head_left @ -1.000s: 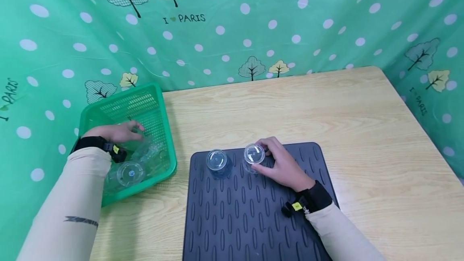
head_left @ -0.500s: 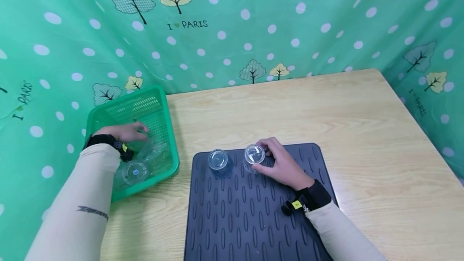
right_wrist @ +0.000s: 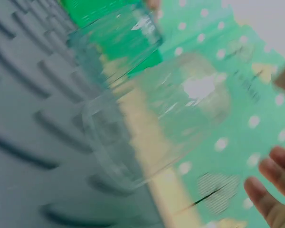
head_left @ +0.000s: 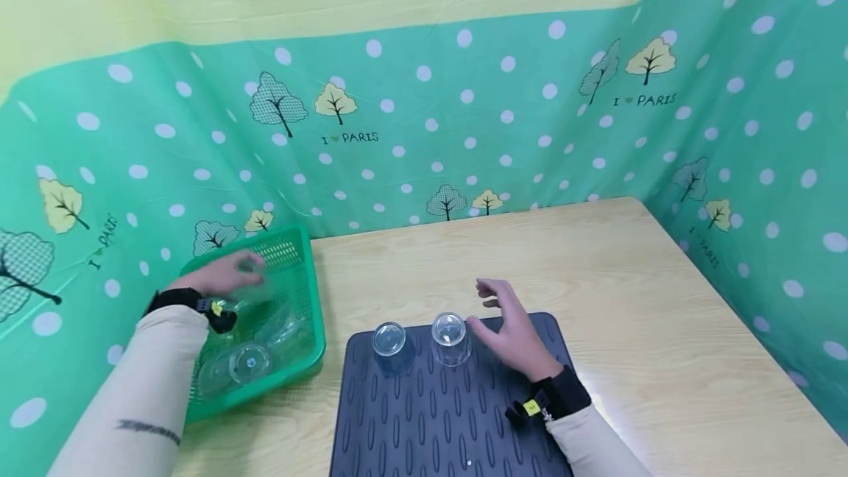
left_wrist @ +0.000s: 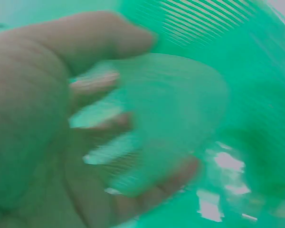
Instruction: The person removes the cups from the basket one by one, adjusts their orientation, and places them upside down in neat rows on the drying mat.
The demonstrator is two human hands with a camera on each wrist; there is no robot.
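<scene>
Now that the right hand has let go, fingers spread beside the second upturned glass on the dark drying mat, the left hand grips another glass inside the green basket, lower left of frame.

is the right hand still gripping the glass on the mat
No: in the head view the right hand is lifted with fingers spread, apart from the upside-down glass on the dark mat.
</scene>
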